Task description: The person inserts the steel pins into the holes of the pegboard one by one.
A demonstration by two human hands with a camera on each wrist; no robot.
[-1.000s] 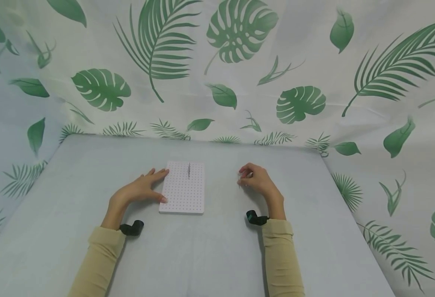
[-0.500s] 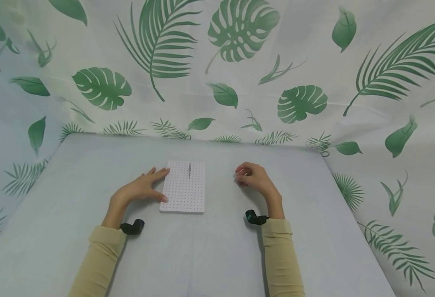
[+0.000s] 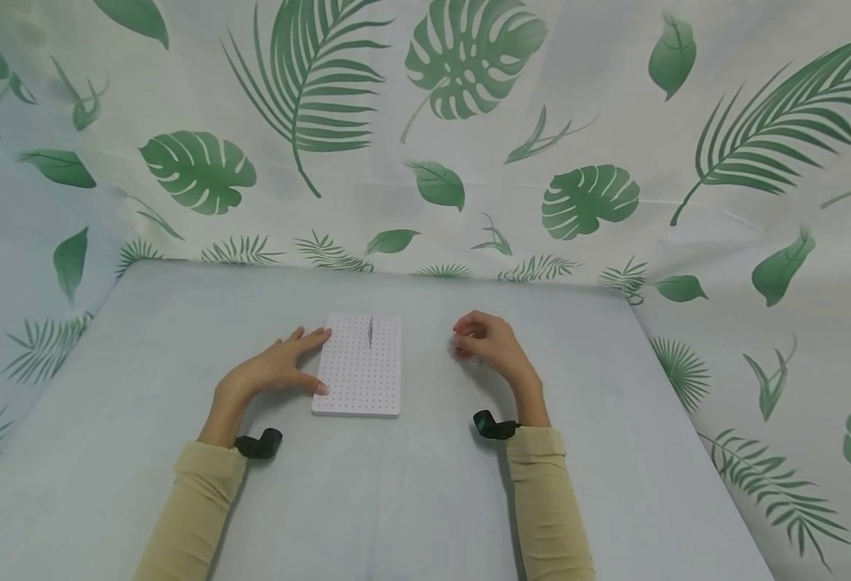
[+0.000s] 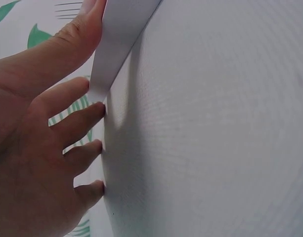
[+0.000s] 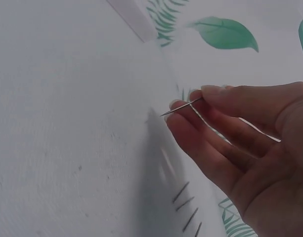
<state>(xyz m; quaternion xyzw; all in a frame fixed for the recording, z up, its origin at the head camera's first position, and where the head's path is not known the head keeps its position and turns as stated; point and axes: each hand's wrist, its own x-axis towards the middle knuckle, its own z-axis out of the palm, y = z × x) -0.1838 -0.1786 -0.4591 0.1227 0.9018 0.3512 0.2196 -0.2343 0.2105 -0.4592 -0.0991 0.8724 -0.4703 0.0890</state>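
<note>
Pale tabletop (image 5: pixel 67 123) below, the pinched pin (image 5: pixel 182 107) slants tip downward.

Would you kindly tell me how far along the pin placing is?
Done: several standing pins on the dotted board, which the left hand touches. In hand: the right hand pinches a thin pin. Remaining, apparently: at least three loose pins on the table.
</note>
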